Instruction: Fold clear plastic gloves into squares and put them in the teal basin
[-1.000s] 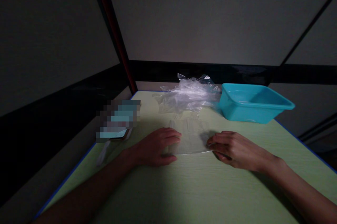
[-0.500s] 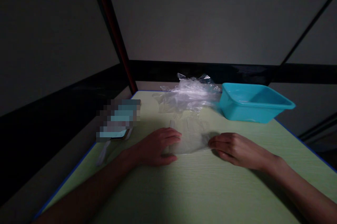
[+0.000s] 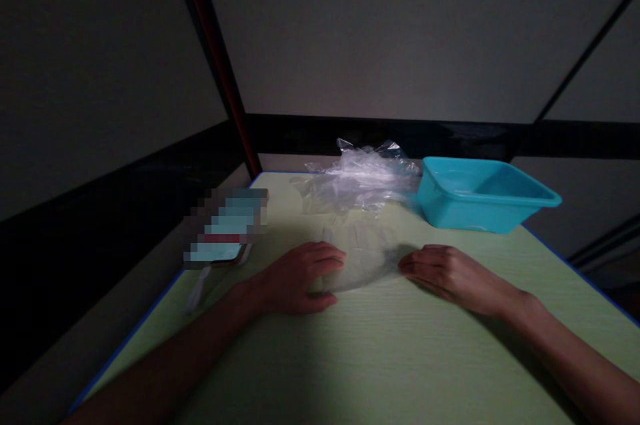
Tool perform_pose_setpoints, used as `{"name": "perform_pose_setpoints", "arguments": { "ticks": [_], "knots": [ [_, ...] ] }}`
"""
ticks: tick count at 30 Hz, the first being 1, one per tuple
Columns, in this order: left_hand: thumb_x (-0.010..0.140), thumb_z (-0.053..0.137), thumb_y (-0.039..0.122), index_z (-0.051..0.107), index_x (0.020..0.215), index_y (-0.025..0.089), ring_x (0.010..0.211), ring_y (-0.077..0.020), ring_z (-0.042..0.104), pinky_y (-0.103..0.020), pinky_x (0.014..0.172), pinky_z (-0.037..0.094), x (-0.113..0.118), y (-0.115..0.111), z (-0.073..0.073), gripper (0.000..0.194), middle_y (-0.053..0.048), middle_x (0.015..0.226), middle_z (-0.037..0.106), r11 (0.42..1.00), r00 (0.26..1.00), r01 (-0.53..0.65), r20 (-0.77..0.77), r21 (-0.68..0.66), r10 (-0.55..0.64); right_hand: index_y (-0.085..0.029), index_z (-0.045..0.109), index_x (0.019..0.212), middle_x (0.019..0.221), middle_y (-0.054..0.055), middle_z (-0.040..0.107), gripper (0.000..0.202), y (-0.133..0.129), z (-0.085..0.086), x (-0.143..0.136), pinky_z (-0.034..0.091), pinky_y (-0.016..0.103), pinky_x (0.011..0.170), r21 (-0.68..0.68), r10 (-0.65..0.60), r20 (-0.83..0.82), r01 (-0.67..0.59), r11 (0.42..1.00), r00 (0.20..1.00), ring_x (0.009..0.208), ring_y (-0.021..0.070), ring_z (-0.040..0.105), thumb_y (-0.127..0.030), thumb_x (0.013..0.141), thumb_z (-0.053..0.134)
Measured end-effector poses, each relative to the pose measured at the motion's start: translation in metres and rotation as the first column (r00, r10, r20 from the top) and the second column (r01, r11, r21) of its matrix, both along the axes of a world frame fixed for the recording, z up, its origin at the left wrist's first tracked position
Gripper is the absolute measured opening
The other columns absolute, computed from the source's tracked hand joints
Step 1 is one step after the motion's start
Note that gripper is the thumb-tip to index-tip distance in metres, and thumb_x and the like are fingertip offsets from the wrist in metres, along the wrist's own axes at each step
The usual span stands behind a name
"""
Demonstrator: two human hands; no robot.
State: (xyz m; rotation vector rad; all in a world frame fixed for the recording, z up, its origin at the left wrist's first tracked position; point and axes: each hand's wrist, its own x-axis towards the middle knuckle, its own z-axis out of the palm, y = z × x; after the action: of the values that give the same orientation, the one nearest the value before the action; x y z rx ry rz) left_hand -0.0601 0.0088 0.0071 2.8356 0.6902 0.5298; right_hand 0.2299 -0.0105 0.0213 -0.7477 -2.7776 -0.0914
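A piece of thin, see-through plastic film [image 3: 363,262] lies on the table between my hands; whether it is a bag or a glove I cannot tell. My left hand [image 3: 305,278] rests at its left side, palm down, thumb apart from the fingers, with the fingertips over the film's edge. At the opposite side, my right hand [image 3: 437,275] pinches the film's right corner, its fingers pressed together. The film's near edge curves between the two hands, and faint strips show along its far edge.
Behind the film lies a crumpled heap of clear plastic [image 3: 365,175]. A turquoise plastic basin [image 3: 485,212] stands at the back right. A blurred-out phone-like object [image 3: 227,228] lies at the left edge of the pale green table [image 3: 350,358]. Walls rise behind and left.
My right hand has shifted slightly up and right, its fingers closer together, and the film's near edge now curves more. My left hand has hardly moved.
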Motion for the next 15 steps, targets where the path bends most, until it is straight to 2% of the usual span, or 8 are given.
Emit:
{"name": "perform_pose_setpoints", "arguments": {
  "ticks": [8, 15],
  "knots": [
    [0.070, 0.060, 0.032, 0.045, 0.118, 0.015, 0.109, -0.0223, 0.045, -0.035, 0.094, 0.035, 0.0025, -0.0013, 0.0022, 0.053, -0.009, 0.120, 0.050, 1.000, 0.999, -0.017, -0.048, -0.017, 0.016, -0.015, 0.058, 0.098, 0.091, 0.008, 0.063, 0.025, -0.0004, 0.0029, 0.0001, 0.048, 0.031, 0.071, -0.215, -0.076, -0.130, 0.047, 0.976, 0.989, 0.081, 0.0161, 0.060, -0.023, 0.090, 0.036],
    [0.069, 0.062, 0.032, 0.046, 0.117, 0.014, 0.107, -0.0224, 0.044, -0.033, 0.092, 0.035, 0.0086, -0.0046, 0.0043, 0.054, -0.009, 0.116, 0.049, 0.999, 0.996, -0.035, -0.078, -0.023, 0.033, -0.015, 0.057, 0.092, 0.088, 0.007, 0.062, 0.018, 0.0018, 0.0042, -0.0030, 0.046, 0.030, 0.072, -0.287, -0.129, -0.254, 0.052, 0.956, 0.958, 0.081, 0.0148, 0.057, -0.020, 0.088, 0.040]
  ]
}}
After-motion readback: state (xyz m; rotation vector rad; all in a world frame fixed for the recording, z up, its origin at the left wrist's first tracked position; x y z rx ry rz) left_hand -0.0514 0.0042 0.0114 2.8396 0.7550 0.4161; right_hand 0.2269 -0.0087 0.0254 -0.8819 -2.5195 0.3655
